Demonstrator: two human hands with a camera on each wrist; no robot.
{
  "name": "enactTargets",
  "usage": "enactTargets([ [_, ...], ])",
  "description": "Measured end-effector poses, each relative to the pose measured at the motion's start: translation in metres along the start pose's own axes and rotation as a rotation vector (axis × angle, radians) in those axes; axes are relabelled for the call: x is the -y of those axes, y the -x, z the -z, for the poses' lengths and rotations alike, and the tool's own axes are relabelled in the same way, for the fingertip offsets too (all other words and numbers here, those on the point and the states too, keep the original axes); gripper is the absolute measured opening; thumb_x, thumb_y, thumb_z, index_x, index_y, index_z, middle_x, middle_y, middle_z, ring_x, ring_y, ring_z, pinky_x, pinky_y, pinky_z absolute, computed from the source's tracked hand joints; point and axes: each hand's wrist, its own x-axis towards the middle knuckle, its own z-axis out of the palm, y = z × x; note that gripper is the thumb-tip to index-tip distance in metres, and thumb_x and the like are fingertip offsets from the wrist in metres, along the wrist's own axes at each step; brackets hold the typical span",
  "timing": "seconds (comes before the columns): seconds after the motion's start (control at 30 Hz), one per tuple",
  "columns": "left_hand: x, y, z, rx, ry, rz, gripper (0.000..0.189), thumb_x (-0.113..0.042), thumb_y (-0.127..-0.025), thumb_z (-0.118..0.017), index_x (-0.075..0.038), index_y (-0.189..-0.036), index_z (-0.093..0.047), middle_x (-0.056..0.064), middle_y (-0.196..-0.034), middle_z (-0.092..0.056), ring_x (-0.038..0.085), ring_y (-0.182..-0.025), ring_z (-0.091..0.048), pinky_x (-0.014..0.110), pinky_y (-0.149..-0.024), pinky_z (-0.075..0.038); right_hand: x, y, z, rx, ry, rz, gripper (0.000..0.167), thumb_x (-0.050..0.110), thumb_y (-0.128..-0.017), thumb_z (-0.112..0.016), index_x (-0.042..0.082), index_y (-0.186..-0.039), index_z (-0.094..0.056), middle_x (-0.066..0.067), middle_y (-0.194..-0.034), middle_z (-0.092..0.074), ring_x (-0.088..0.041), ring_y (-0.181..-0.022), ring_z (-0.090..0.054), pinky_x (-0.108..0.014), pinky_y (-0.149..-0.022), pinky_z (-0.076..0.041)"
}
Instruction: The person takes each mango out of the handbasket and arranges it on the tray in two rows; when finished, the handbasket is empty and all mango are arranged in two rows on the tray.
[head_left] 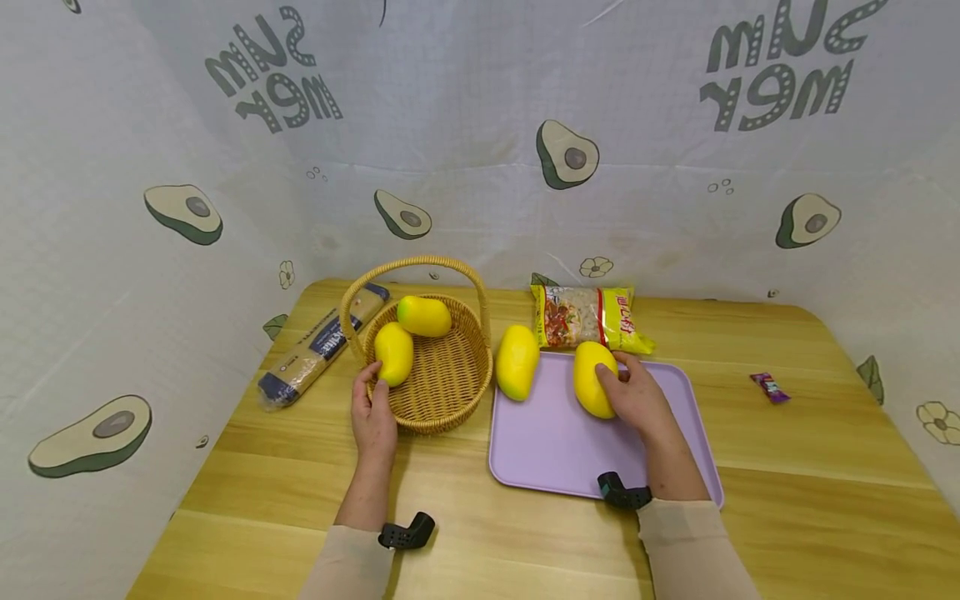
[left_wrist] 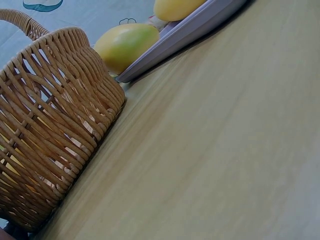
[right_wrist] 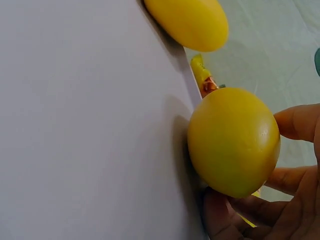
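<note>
Right hand [head_left: 637, 396] grips a mango [head_left: 588, 379] at the tray's 12 o'clock, thumb and fingers curled round it, probably wrapped wide because the fruit is smooth and egg-round; can't tell if it's fully lifted. Left hand [head_left: 375, 421] at the basket's 8 o'clock, fingertips by a second mango [head_left: 393, 354] and the rim, maybe steadying; can't tell if they pinch either. Another mango [head_left: 426, 317] lies at the basket's 12 o'clock; the raised wall likely stops both rolling out. Last mango [head_left: 517, 362] lies over the tray's 10 o'clock corner.

Basket [head_left: 442, 379]: round, ribbed tan weave, arched handle. Tray [head_left: 558, 454]: matte lilac, flat, low lip, rounded corners. Glossy plastic bag [head_left: 577, 318] past the tray at 12 o'clock, long crinkly pack [head_left: 324, 346] at the basket's 9, purple wrapper [head_left: 770, 387] at the tray's 3, all on wood-grain table [head_left: 465, 542]
</note>
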Motion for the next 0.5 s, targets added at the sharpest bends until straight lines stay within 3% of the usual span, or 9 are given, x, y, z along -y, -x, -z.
enactTargets([
  [0.5,-0.002,0.0008,-0.0004,0.005,-0.012,0.006,0.036,-0.017,-0.106,-0.044,-0.009,-0.139,-0.053,0.007,-0.158,-0.044,0.024,-0.152,-0.03,0.047,-0.126,-0.02,-0.0026,-0.0014,0.0018,-0.001,0.0,-0.003,0.078,0.049,-0.105,-0.043,0.004,-0.162,-0.017,-0.034,-0.155,-0.034,-0.05,-0.134,-0.041,-0.063,-0.112,-0.039],
])
